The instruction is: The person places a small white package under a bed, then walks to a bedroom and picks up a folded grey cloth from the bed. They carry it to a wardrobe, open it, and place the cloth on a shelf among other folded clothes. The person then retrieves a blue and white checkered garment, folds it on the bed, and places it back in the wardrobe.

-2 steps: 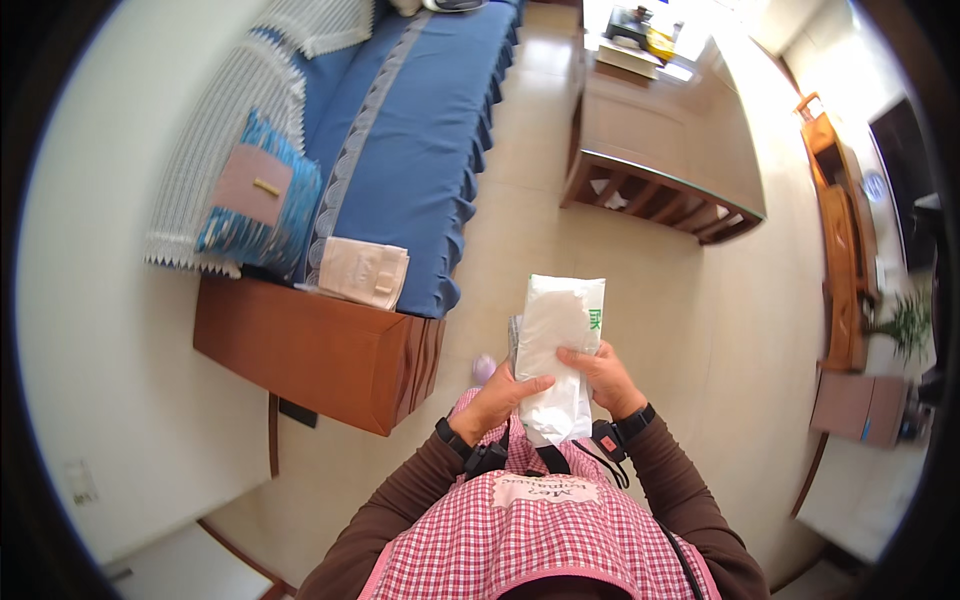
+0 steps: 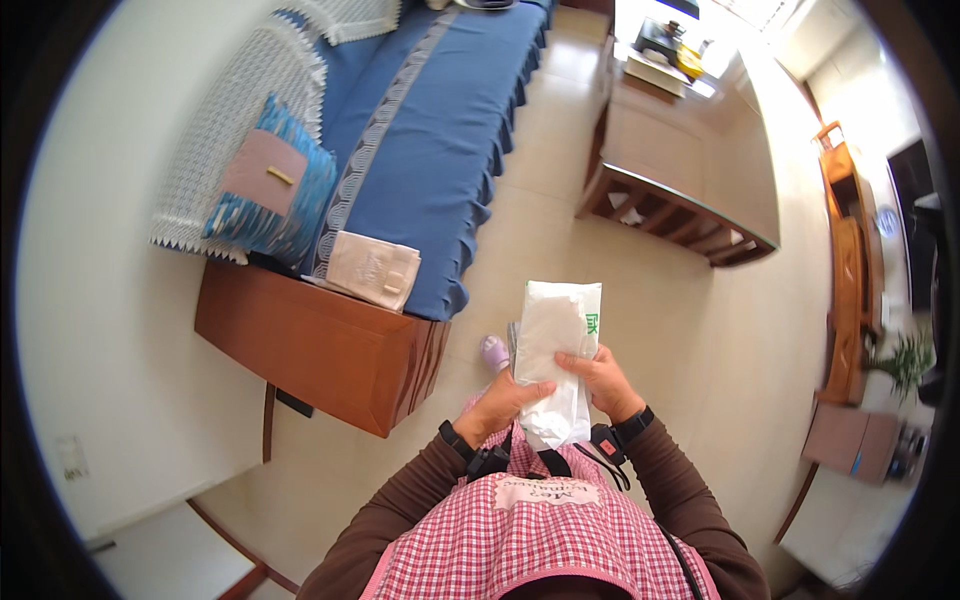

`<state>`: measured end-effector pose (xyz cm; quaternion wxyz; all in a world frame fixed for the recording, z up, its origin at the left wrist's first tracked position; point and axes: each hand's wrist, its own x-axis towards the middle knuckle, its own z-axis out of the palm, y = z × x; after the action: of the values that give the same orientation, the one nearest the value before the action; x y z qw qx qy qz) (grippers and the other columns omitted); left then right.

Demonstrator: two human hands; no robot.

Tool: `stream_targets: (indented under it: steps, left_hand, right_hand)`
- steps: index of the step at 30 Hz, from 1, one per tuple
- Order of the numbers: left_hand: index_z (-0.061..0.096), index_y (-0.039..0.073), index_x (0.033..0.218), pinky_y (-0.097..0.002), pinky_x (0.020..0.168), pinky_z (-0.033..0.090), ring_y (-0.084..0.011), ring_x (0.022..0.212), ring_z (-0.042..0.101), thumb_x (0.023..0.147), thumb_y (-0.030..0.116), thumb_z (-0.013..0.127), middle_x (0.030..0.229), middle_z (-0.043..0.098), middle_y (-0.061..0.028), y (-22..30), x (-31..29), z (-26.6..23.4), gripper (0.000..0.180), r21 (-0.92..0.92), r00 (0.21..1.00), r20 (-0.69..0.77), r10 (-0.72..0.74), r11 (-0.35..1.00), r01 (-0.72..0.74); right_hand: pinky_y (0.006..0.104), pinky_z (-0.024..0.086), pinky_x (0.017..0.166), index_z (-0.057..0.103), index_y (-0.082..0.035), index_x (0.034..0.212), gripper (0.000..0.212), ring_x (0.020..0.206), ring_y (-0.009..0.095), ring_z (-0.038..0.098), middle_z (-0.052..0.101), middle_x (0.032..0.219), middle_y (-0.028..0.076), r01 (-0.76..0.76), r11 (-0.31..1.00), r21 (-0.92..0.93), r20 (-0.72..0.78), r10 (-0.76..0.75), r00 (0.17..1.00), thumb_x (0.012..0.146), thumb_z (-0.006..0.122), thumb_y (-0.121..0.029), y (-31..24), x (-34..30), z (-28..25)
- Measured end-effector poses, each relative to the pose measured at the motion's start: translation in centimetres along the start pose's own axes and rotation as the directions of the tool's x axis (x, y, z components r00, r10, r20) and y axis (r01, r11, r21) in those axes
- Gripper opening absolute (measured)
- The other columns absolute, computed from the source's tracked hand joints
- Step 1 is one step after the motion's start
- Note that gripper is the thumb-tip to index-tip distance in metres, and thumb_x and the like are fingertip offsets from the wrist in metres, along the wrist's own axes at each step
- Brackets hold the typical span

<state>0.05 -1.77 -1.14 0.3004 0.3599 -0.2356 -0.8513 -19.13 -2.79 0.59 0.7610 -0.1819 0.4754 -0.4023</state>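
In front of my waist I hold a flat, white soft plastic packet with green print at its right edge. It is long and somewhat crumpled toward its near end. My left hand grips its left side, thumb lying across the front. From the right, my right hand clasps it the same way, thumb on top. The other fingers are mostly hidden behind the packet. A sliver of something grey shows behind its left edge; I cannot make out what it is.
A sofa with a blue cover and brown wooden end stands at left, bearing a cushion and a folded beige cloth item. Ahead right is a glass-topped coffee table. A wooden cabinet lines the right wall.
The room has shifted slightly rightward in view, and more of a lilac slipper shows below. Both hands keep the same hold on the packet.
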Motion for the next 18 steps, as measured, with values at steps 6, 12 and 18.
stream_targets:
  steps: [6,12,18]
  left_hand:
    - [0.053,0.001,0.132,-0.0333,0.09,0.053,-0.0195,0.106,0.064,0.091,0.004,0.066,0.121,0.064,-0.0083,2.3,5.5,-4.7,0.044,-0.107,0.98,-0.197,0.024,0.993,-0.046]
    - [0.055,-0.002,0.129,-0.0324,0.088,0.055,-0.0206,0.102,0.067,0.091,0.001,0.063,0.119,0.066,-0.0107,4.3,7.5,-8.2,0.039,-0.199,0.894,-0.447,0.037,0.97,-0.14]
    - [0.051,-0.001,0.131,-0.0358,0.092,0.053,-0.0226,0.106,0.064,0.09,0.003,0.064,0.12,0.064,-0.0107,3.9,9.4,-9.7,0.044,-0.413,0.779,-0.626,-0.031,0.861,-0.297]
  right_hand:
    - [0.0334,0.054,0.086,0.06,0.001,0.121,0.033,0.099,0.019,0.066,0.067,0.114,0.011,-0.118,0.982,-0.15,0.039,0.125,0.991,0.093,0.067,-0.013,-2.1,10.0,0.8]
    - [0.036,0.048,0.094,0.055,-0.001,0.125,0.055,0.106,0.02,0.06,0.062,0.118,0.01,-0.355,0.932,-0.073,0.118,0.362,0.925,0.102,0.043,-0.05,-2.7,21.9,-2.4]
    - [0.0386,0.046,0.093,0.053,-0.002,0.123,0.054,0.107,0.023,0.057,0.059,0.118,0.012,-0.532,0.796,-0.29,-0.061,0.539,0.84,0.103,0.04,-0.049,0.9,36.5,-8.3]
